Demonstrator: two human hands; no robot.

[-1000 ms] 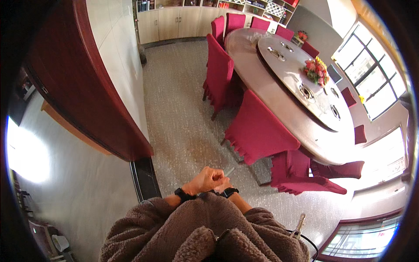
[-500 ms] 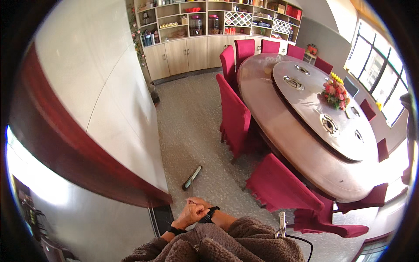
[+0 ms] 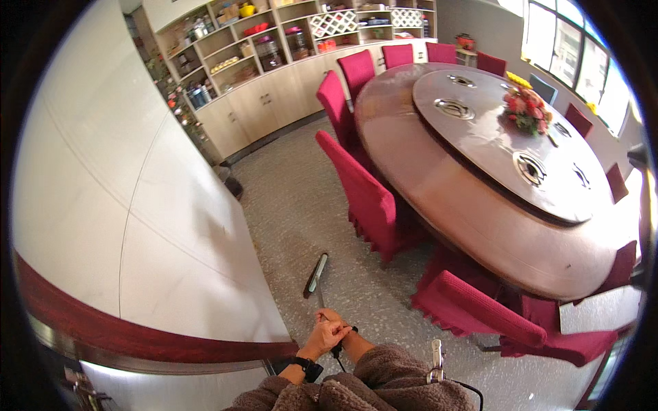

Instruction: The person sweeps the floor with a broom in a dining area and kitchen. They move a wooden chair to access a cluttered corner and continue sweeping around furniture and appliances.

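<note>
A broom (image 3: 316, 275) rests its head on the speckled floor ahead of me, with a pale green top and a dark edge. Its thin handle runs back toward my hands, mostly hidden behind them. Both hands are closed around the handle, close together and overlapping. My left hand (image 3: 322, 342) is nearer to me, with a black watch on its wrist. Just beyond it, my right hand (image 3: 333, 318) wears a black band and is partly covered by the left.
A white wall panel (image 3: 185, 226) with a dark red base stands at left. Red-covered chairs (image 3: 363, 195) surround a large round table (image 3: 439, 185) at right, with flowers (image 3: 528, 111) on its turntable. Shelved cabinets (image 3: 274, 96) line the back.
The view has shifted forward, bringing the cabinets and table closer. In the picture, the broom head and both hands sit slightly further right; the broom stays held.
</note>
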